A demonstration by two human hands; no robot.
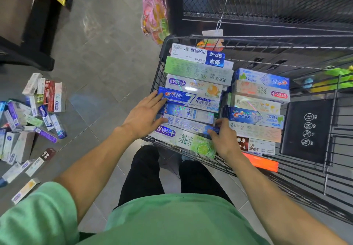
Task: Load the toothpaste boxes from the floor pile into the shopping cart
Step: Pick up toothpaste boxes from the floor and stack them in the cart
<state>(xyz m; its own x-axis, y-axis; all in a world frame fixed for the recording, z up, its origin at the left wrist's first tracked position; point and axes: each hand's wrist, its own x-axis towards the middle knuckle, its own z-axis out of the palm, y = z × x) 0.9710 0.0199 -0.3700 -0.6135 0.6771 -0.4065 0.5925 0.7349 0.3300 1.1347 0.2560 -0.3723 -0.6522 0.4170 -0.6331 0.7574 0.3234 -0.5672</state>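
Head view: the wire shopping cart (160,66) is seen at right, packed with two rows of toothpaste boxes (198,68). A loose floor pile (28,118) is spread at far left. Labels reading "Crest" and "SP-4" are visible. The left hand (145,114) is laid flat, fingers straight, against the Crest box (181,97); a blue box (189,123) is pinched by the right hand (223,139).

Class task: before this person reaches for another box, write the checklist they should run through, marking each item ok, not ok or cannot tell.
1. Left hand free of a box: ok, fingers straight against the box ends.
2. Right hand free: not ok, fingers curl on the pale blue box.
3. Room left in shopping cart: ok.
4. Boxes left in floor pile: ok.
5. Pale blue box lying flat: cannot tell.
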